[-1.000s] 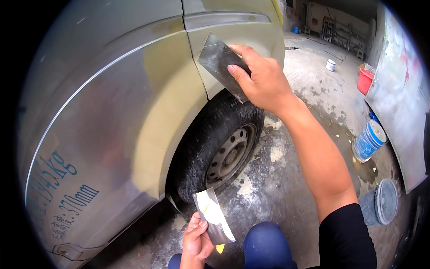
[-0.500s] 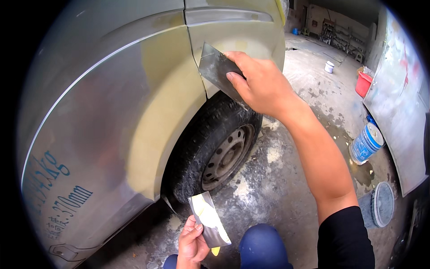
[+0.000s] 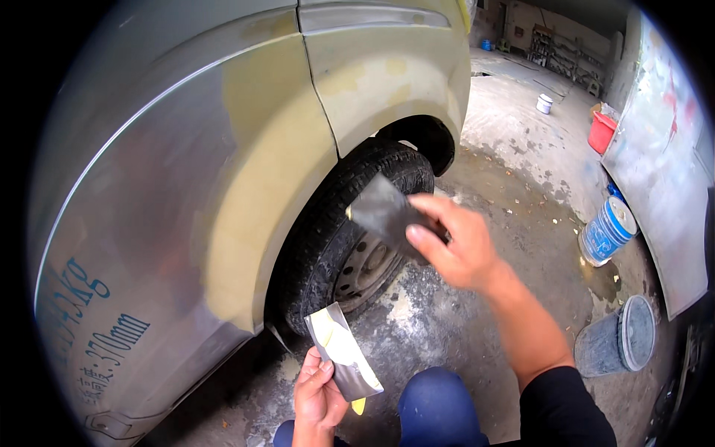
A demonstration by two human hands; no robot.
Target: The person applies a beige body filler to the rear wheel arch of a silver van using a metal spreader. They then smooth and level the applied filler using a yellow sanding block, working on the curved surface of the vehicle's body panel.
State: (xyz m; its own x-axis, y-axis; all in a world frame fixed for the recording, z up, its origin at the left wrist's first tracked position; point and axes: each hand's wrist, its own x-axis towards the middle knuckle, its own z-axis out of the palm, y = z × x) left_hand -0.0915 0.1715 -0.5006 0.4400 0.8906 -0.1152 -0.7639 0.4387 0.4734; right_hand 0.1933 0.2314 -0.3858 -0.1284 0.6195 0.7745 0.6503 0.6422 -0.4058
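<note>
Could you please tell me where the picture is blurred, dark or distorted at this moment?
Head view: the right hand and its dark plate look motion-blurred; the left hand and its pale-smeared plate are sharper. Head view: the wheel well lies in deep shadow. Head view: fisheye curvature bends the vehicle, and the picture's corners fall to black.

Looks softly lit, brightest on the far floor (image 3: 499, 104). Drops to shadow inside the wheel arch (image 3: 438, 140) and beneath the van (image 3: 164, 171), dim by the far shelves (image 3: 567, 54). Shines near white on the plate (image 3: 342, 350) in the left hand (image 3: 320, 395). Blurs at the right hand (image 3: 463, 249) and scraper (image 3: 381, 214). Curves straight edges toward a black rim.
</note>
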